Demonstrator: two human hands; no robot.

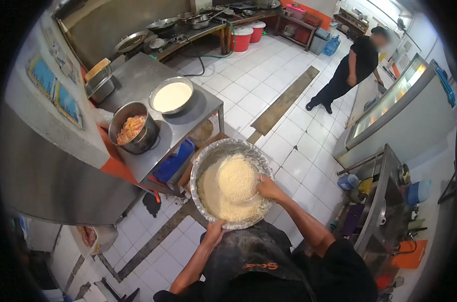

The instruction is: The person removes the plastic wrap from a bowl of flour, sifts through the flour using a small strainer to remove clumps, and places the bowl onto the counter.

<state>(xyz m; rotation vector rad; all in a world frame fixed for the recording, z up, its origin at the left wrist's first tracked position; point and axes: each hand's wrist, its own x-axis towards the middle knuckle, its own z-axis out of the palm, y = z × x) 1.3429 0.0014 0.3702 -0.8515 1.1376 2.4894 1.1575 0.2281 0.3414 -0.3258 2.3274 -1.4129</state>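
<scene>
A large metal basin [199, 166], its wall dusted with flour, is in front of my apron. My left hand [215, 232] is closed on the basin's near rim. Inside the basin, my right hand [269, 189] grips the right edge of what looks like a round sieve [220, 176]. The sieve is heaped with pale yellow, crumbly flour [237, 177]. More of the same loose flour [238, 211] lies in the basin below and around it. The fingers of my right hand are partly hidden.
On a steel table [133, 70] at left stand a pot of raw meat [143, 136] and a bowl of creamy batter [173, 97]. A person [357, 65] in black stands at the back right. A steel sink counter [372, 221] is at right, and red buckets [242, 39] are at the back.
</scene>
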